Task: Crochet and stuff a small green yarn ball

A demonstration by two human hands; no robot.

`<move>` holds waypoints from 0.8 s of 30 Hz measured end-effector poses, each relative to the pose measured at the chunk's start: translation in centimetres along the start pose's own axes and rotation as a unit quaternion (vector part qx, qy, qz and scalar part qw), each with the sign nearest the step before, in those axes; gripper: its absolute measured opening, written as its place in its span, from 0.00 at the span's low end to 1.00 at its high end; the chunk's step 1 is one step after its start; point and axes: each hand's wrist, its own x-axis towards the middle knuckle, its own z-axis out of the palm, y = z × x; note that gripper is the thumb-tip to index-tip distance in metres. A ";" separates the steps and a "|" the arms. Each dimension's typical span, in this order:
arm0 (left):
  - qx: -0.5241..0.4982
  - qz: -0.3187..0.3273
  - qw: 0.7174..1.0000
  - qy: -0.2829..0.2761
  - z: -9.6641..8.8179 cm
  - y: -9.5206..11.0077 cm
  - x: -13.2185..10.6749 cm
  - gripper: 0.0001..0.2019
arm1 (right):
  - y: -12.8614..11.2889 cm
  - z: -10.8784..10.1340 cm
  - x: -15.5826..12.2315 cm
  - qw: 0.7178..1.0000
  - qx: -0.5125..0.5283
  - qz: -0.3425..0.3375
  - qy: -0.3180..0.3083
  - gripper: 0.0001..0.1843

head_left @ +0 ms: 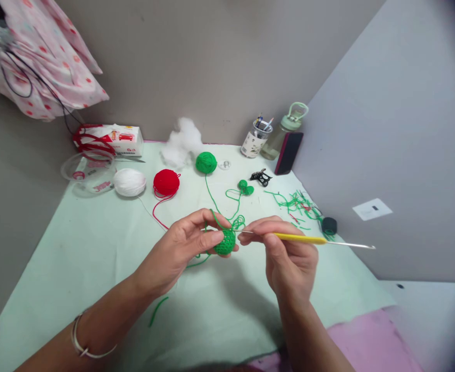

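Observation:
My left hand [190,237] pinches a small green crochet piece [226,243] between thumb and fingers, with green yarn running over the index finger. In my right hand [289,253] is a double-ended crochet hook [300,238] with a yellow grip, held closed between thumb and fingers. One thin metal end reaches the top edge of the crochet piece; the other points out to the right. From the green yarn ball [206,163] a strand runs down toward my left hand. Small green crocheted balls [246,187] lie beyond my hands, with a loop of yarn beside them.
Behind on the left are a white yarn ball [130,182], a red yarn ball [166,183], a tissue box [128,140] and white stuffing [183,143]. At right stand a pen cup [255,140], a bottle [276,142] and a phone [289,153], near yarn scraps [299,204] and a black claw clip [262,177].

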 end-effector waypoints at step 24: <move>0.015 0.030 0.999 -0.011 -0.6 -0.9 0.4 0.29 | 0.6 0.8 -0.2 0.999 0.037 0.007 0.004 0.08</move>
